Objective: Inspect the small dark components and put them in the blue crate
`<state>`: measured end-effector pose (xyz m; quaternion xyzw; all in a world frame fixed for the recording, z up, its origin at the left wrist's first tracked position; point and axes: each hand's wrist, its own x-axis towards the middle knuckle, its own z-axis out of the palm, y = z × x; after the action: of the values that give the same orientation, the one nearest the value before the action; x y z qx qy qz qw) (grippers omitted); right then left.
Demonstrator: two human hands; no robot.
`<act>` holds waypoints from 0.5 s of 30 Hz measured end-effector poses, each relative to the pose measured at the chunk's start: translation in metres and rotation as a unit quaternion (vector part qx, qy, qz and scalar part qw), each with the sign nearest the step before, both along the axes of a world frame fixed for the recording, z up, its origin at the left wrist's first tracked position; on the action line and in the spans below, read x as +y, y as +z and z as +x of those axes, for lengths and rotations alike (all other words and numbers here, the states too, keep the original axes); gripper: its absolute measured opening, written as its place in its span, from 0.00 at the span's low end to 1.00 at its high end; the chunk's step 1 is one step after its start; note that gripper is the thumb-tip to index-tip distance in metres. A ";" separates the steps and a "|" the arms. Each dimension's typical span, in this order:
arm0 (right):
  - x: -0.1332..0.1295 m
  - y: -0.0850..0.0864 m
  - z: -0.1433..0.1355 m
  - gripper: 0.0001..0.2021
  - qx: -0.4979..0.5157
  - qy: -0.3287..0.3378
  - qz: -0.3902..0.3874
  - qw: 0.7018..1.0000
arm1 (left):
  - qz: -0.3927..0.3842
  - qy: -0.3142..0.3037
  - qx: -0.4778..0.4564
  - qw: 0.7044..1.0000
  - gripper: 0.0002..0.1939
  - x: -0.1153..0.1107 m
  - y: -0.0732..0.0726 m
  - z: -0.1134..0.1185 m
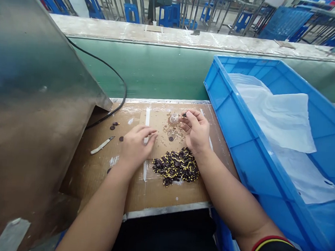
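Observation:
My right hand [197, 132] pinches a small dark piece [184, 114] between thumb and fingertips, above the far part of the cardboard-covered table. Beside its fingers stands a small clear plastic cup or dome [174, 118]. Thumb and forefinger of my left hand [136, 145] are drawn together over a strip of white tape [147, 118]; whatever they hold, if anything, is too small to make out. Between my forearms lies a heap of small dark pieces with yellow tips [177, 166]. One dark round disc [170, 138] lies just beyond the heap.
A white-handled knife [102, 145] and a few dark discs [112, 127] lie left. At left rises a large metal housing [37, 93], a black cable [114, 70] beside it. On the right is a blue crate [229, 103] holding white sheets [282, 118]. Beyond runs a green belt [148, 68].

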<state>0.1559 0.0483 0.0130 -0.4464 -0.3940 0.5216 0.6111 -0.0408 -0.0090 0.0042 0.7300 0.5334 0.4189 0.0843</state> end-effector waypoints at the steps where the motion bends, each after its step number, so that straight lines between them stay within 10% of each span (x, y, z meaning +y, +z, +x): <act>1: 0.003 -0.001 0.002 0.13 -0.003 -0.021 0.003 1.000 | 0.003 -0.038 0.017 0.999 0.08 0.001 -0.003 0.003; 8: 0.015 -0.009 0.008 0.13 -0.029 -0.074 0.014 0.997 | -0.020 -0.112 0.186 0.976 0.12 0.014 -0.019 0.033; 15: 0.009 -0.007 0.004 0.13 -0.009 -0.036 0.034 0.999 | -0.079 -0.120 0.092 0.985 0.06 0.012 -0.015 0.026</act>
<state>0.1601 0.0574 0.0065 -0.4436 -0.4005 0.4814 0.6412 -0.0145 0.0031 -0.0107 0.8151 0.4791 0.2931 0.1419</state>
